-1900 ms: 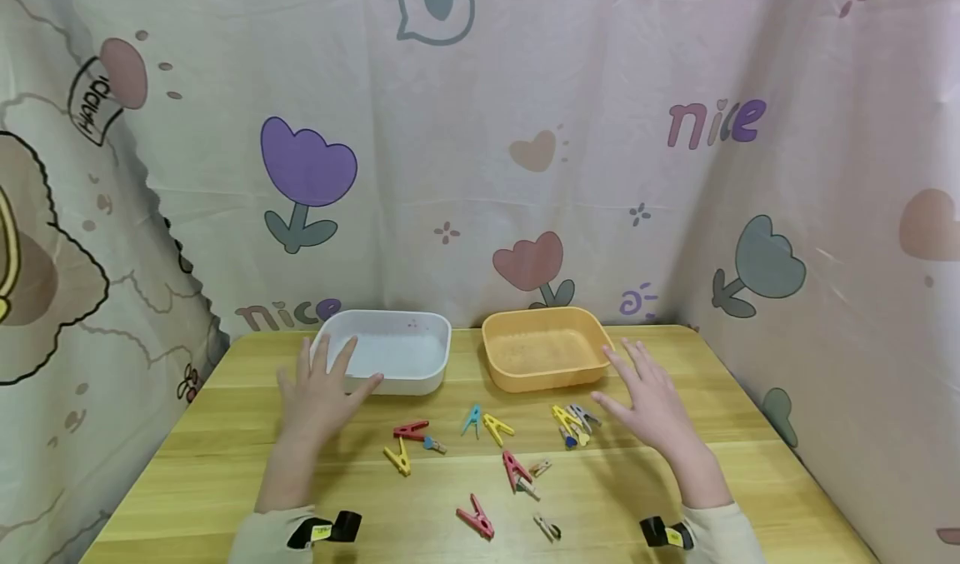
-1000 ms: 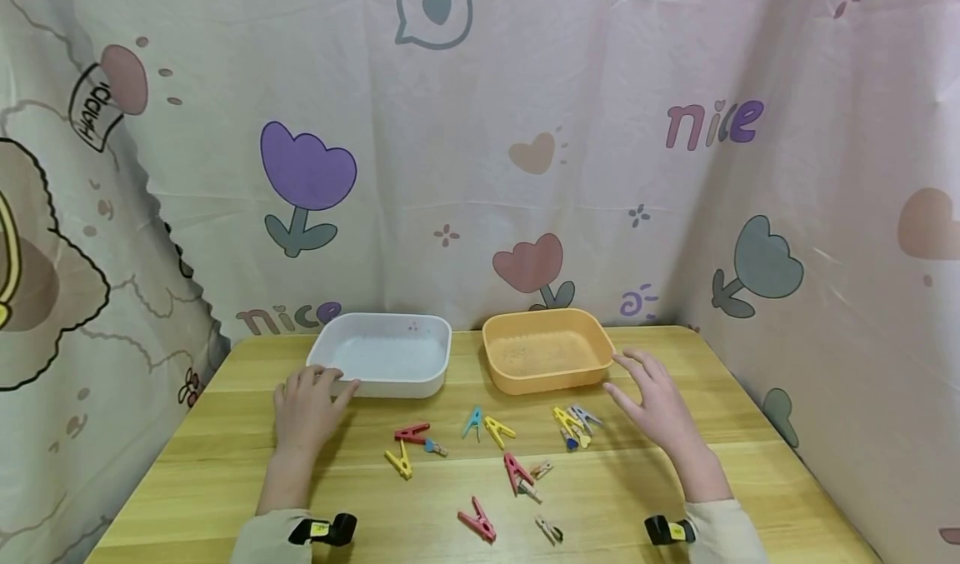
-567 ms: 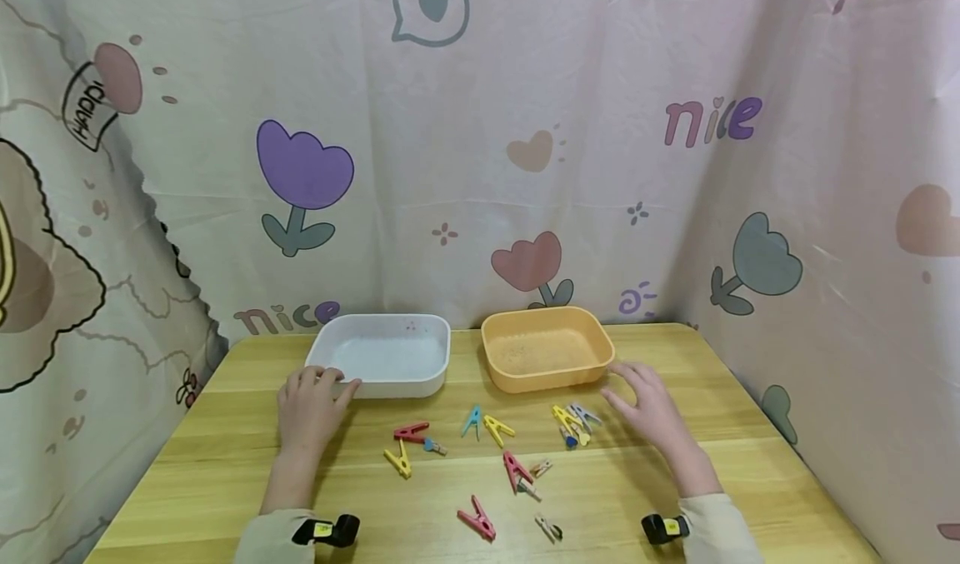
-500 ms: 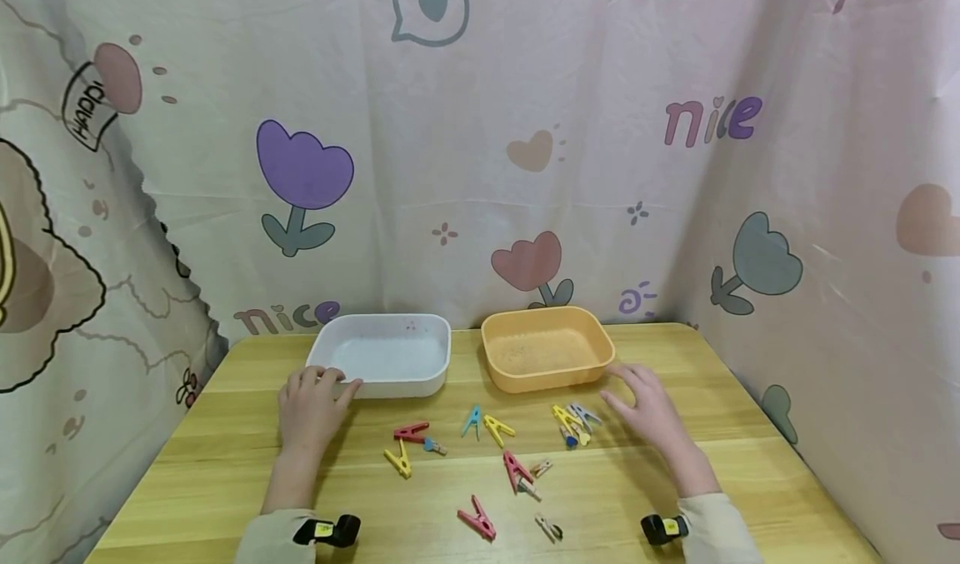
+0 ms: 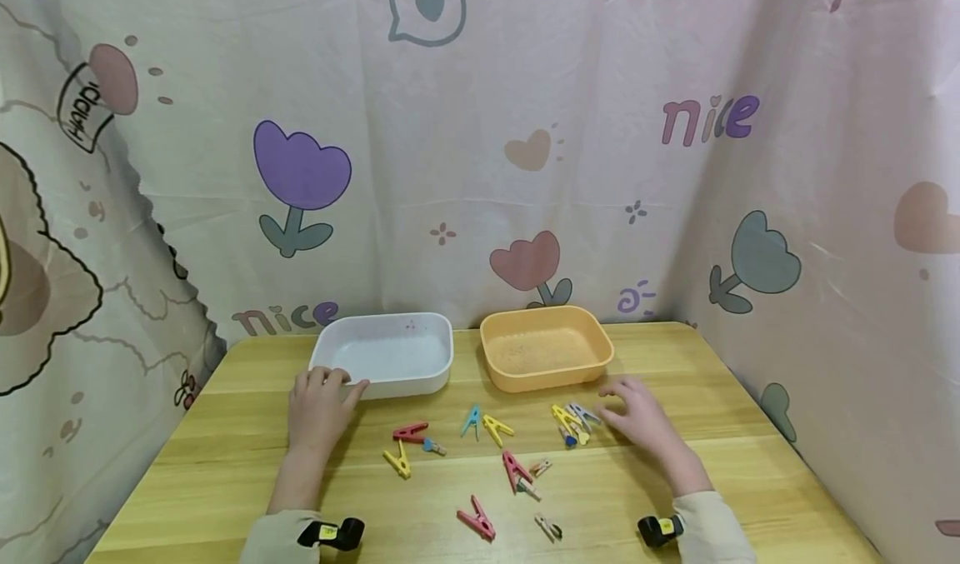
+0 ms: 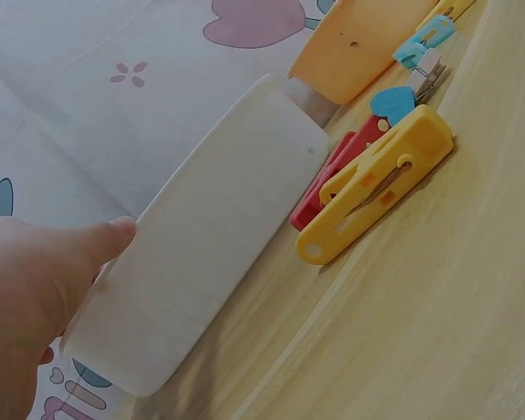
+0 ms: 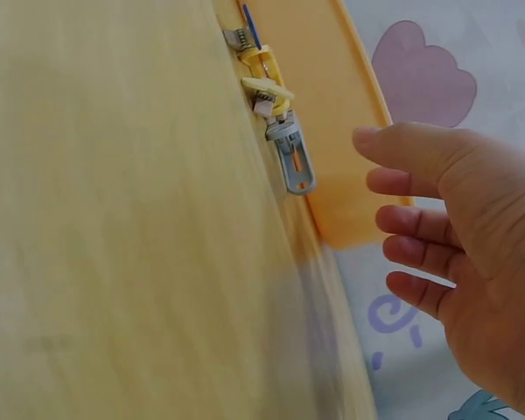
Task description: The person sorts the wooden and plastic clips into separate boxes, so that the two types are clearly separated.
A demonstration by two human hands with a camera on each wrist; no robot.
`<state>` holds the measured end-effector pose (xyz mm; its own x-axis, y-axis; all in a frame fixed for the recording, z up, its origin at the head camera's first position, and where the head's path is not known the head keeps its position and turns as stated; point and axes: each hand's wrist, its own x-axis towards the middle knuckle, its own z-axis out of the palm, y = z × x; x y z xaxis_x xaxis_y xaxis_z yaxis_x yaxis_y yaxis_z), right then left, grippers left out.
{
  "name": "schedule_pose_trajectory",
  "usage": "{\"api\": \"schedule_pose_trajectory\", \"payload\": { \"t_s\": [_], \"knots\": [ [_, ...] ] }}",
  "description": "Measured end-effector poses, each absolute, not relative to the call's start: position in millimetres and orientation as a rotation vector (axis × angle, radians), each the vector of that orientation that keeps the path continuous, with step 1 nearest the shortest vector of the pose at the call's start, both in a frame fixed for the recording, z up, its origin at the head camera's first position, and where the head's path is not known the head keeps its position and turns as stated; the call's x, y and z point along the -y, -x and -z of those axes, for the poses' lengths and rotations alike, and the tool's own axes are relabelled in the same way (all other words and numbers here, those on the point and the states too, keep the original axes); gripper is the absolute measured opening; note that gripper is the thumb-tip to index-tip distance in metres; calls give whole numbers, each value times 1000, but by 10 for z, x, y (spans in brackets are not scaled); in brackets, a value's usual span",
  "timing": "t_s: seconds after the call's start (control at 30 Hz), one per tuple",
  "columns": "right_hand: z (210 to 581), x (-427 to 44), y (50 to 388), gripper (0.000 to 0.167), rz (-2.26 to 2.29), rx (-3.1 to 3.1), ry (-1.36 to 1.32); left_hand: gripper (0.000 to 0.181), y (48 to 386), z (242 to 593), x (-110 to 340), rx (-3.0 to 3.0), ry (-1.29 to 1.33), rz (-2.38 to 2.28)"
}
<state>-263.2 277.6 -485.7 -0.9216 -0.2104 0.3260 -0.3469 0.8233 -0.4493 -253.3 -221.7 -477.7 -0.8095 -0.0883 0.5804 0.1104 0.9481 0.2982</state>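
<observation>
My left hand (image 5: 321, 406) holds the near left corner of the white plastic basin (image 5: 405, 386). In the left wrist view its thumb (image 6: 114, 234) presses the basin's rim, while the other fingers are mostly hidden. My right hand (image 5: 637, 411) hovers with loosely bent fingers, holding nothing. It is just right of a grey clothespin (image 5: 584, 415), which lies against a yellow clothespin (image 5: 564, 418) and small wooden pegs with heart shapes. In the right wrist view a gap shows between the fingers and the grey clothespin.
A yellow-orange basin (image 5: 547, 379) stands beside the white one at the table's back edge. Scattered on the wooden table (image 5: 360, 514) are red clothespins (image 5: 476, 518), a blue clothespin (image 5: 471, 422), more yellow ones and wooden pegs (image 5: 548, 528). A printed curtain (image 5: 450, 172) hangs behind.
My left hand came down from above the white basin onto its rim, and the basin has shifted slightly right. My right hand left the yellow-orange basin's side and lowered toward the grey clothespin.
</observation>
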Motion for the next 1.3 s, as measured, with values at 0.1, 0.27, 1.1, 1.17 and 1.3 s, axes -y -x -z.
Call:
{"api": "schedule_pose_trajectory", "payload": {
  "t_s": [0.1,0.27,1.1,1.17,1.3],
  "knots": [
    [4882,-2779,2640,27,-741,2773,-434,36,2534,4788,2218,2469,26,419],
    [4914,-2791,2650,19,-731,2813,-442,35,2541,4795,2220,2459,44,424],
    [4949,-2792,2659,16,-638,2859,-502,34,2562,4790,2247,2425,84,419],
    [4943,-2796,2665,16,-633,2854,-497,34,2561,4788,2241,2416,90,421],
    [4949,-2777,2670,15,-616,2839,-506,34,2559,4799,2238,2415,88,430]
  ]
}}
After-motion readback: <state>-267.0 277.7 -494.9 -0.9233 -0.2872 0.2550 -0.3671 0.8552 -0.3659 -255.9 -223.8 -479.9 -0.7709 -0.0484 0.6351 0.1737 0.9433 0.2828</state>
